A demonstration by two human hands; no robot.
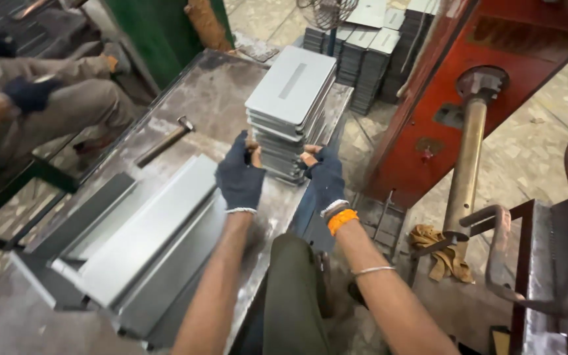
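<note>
Hands point(277, 174) grip (seemingly) tray stack point(288, 112).

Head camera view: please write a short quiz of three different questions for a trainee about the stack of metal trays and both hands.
1. True or false: both gloved hands grip the stack of grey metal trays.
2. Which tool lies on the metal table left of the stack? A) hammer B) drill C) saw
3. What does the right hand wear at the wrist?

Key
1. True; the left hand holds its left side, the right hand its right side.
2. A, the hammer.
3. An orange band.
</note>
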